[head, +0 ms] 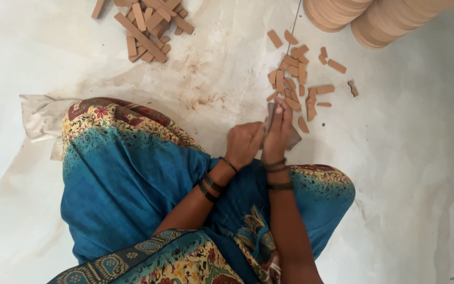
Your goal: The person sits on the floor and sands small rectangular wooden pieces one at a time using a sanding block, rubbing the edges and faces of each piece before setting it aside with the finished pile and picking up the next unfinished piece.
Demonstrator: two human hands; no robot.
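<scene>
No package, label or sign shows anywhere around the hands; what lies about them is bare wood and cloth. The right hand (pixel 278 131) stands edge-up with its fingers stretched forward and pressed flat against a small dark grey-brown sheet (pixel 291 138), which it pins from the side; part of the sheet pokes out past the fingertips and to the right of the palm. The left hand (pixel 244 143) sits just beside it, touching it, curled into a loose fist; whether it grips anything inside the curl cannot be told, as the fingers hide it. Both wrists wear dark bangles (pixel 275 167). Just ahead of the right fingertips, nearly touching them, lies a scatter of small flat wooden pieces (pixel 295 79), short tan strips with rounded ends, spread over the pale stone floor (pixel 405 158). Well ahead and to the left of the left hand lies a second heap of longer wooden sticks (pixel 145 23). Far ahead and to the right of the right hand, stacks of round wooden discs (pixel 374 18) lean at the frame's edge. Below the hands, the person's lap is covered by a blue garment (pixel 132 179) with a floral yellow border, and a pale cloth (pixel 40 113) lies under it, well to the left of the left hand.
</scene>
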